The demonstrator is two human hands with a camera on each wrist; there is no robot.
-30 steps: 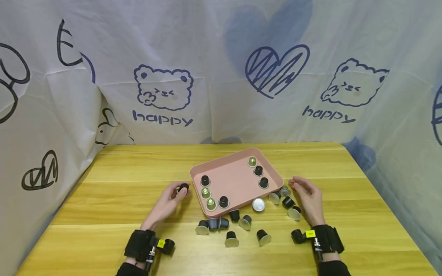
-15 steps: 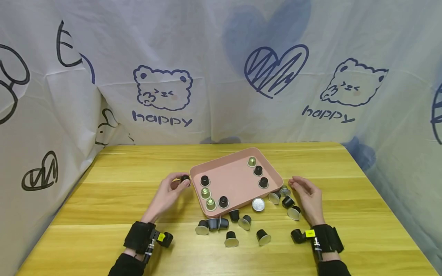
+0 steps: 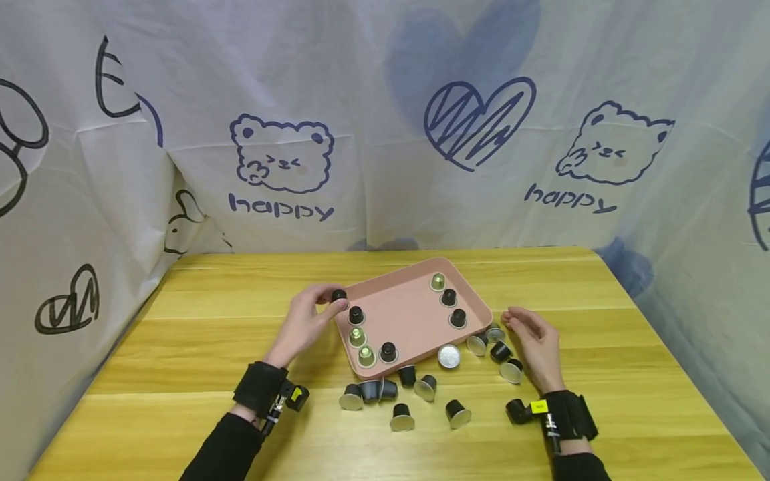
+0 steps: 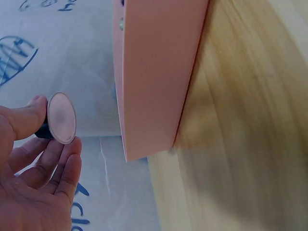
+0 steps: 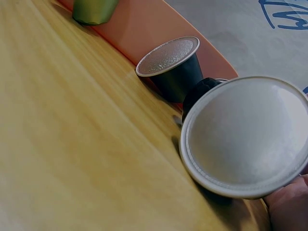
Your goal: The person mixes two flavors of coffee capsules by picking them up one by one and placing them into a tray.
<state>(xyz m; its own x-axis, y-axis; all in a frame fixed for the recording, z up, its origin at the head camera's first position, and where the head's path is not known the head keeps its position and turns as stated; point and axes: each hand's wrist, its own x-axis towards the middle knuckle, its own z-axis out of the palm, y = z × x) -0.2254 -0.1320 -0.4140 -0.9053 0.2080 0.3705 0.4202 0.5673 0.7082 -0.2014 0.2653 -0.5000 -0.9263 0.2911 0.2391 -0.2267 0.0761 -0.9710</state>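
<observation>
My left hand (image 3: 307,317) pinches a black coffee capsule (image 4: 62,118) between thumb and fingers, at the left corner of the pink tray (image 3: 409,304). In the left wrist view the capsule's pale lid faces the camera, apart from the tray wall. Inside the tray, black capsules (image 3: 388,352) and green capsules (image 3: 357,337) stand lid down along the left and right ends. My right hand (image 3: 537,347) rests on the table right of the tray, fingers loosely bent and holding nothing visible. Beside it lie several loose capsules; one pale lid (image 5: 245,137) fills much of the right wrist view.
Loose capsules (image 3: 426,387) lie scattered in front of the tray, some on their sides. One silver-lidded capsule (image 3: 448,357) is lid up near the tray's front edge. A white cloth (image 3: 385,133) with drawings hangs behind the wooden table (image 3: 240,287).
My left hand has moved forward and to the right, carrying the black capsule from beside the tray to its left corner. The right hand and the loose capsules have stayed put.
</observation>
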